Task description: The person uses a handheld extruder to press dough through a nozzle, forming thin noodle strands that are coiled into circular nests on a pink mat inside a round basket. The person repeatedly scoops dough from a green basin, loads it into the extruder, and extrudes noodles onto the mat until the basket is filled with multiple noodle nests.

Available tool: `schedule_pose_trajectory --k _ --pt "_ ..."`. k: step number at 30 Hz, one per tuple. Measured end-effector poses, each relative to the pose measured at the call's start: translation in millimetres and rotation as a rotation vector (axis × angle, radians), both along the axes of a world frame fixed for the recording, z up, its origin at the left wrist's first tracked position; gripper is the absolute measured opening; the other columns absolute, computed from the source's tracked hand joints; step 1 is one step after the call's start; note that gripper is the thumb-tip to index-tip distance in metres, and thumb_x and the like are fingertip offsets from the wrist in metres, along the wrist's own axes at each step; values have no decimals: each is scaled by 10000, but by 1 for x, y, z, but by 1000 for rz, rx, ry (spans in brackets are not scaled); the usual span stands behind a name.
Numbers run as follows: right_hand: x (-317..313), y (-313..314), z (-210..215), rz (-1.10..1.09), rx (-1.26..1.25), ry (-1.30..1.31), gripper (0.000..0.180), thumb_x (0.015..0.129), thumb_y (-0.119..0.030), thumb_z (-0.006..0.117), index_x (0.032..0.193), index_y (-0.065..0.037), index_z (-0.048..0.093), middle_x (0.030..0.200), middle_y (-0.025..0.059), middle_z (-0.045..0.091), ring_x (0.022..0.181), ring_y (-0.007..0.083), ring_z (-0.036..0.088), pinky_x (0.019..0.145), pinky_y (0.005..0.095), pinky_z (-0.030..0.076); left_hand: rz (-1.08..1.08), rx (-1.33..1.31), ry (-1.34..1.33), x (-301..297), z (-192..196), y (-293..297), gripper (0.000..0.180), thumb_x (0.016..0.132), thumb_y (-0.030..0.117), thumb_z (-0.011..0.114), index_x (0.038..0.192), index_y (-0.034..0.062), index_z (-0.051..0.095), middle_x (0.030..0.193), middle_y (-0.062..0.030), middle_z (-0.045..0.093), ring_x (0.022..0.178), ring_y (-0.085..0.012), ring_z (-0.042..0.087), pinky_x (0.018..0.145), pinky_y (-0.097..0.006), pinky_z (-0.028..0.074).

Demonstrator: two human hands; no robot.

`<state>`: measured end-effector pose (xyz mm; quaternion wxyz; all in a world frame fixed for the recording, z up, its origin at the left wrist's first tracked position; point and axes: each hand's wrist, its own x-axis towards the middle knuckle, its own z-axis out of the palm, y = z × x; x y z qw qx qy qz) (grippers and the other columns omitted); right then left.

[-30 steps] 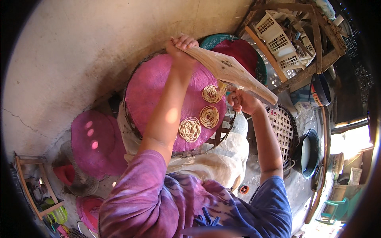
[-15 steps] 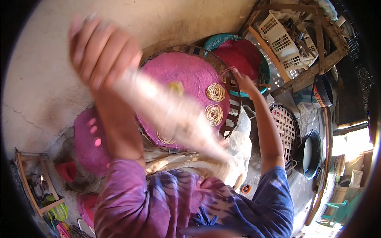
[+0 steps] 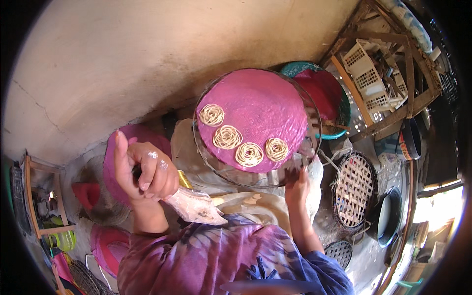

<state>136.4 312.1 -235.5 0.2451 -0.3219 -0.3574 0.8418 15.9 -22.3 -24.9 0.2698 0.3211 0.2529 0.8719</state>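
The left hand (image 3: 145, 172) is closed around the neck of a clear plastic piping bag (image 3: 194, 206); the fingers wrap it fully and the thumb stands up beside them. The bag's body hangs out below the fist, toward the person's chest, pale and slack with paste inside. A bit of yellow shows just behind the fist; what it is cannot be told.

The right hand (image 3: 296, 184) rests at the near rim of a round pink tray (image 3: 260, 105), fingers curled at the edge. It looks like a light grip on the rim or on the wire stand (image 3: 206, 157) under it, but whether the fingers close on it cannot be told, as the edge blurs there.

On the tray, along its near side, lie four pale noodle coils (image 3: 249, 154) in a curved row, each apart from the next. The far half of the tray is bare.

The bag looks soft and slippery, and it should give wherever it is pressed, so the twisted neck is the sound place to hold it, as the fist does now. The tray seems light and thin, likely woven plastic, and best held by the rim. The coils look wet and fragile.

Beyond the tray sits a teal basin (image 3: 339, 115). To the tray's right lies a round woven rack (image 3: 355, 189), with a dark pot (image 3: 388, 216) beside that.
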Motion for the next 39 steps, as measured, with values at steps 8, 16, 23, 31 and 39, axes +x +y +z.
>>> schedule_pose_trajectory --k 8,16,23,31,39 --pt "53 -43 112 1317 701 -351 402 1044 -281 464 1286 22 569 1353 187 545 1258 257 528 1014 367 433 55 91 37 -13 18 -14 748 1024 584 117 526 103 400 391 -77 458 270 -191 404 325 -340 401" --pt "-93 -73 122 649 1855 182 386 726 67 519 1040 -77 690 1110 151 552 988 366 508 859 460 435 -27 108 3 10 12 -6 795 1005 630 67 534 87 408 417 -75 446 303 -188 380 344 -328 355" --pt "-160 -94 84 650 2030 83 352 743 46 552 990 -130 731 1148 100 554 1041 326 513 888 434 424 5 139 -48 15 0 -8 811 1000 643 65 522 81 403 415 -72 436 314 -181 367 347 -309 315" --pt "-164 -98 74 707 2064 37 355 739 41 554 1000 -129 725 1158 86 554 1058 317 513 901 441 413 -24 137 -56 -2 -13 -13 825 986 666 62 534 83 432 425 -67 447 313 -203 413 351 -329 365" --pt "-158 -104 99 752 1905 71 309 784 4 579 1054 -88 698 1118 121 572 1025 332 545 914 463 419 -3 125 -84 -9 -8 -16 798 1001 642 77 546 86 426 427 -69 446 311 -192 411 347 -333 364"
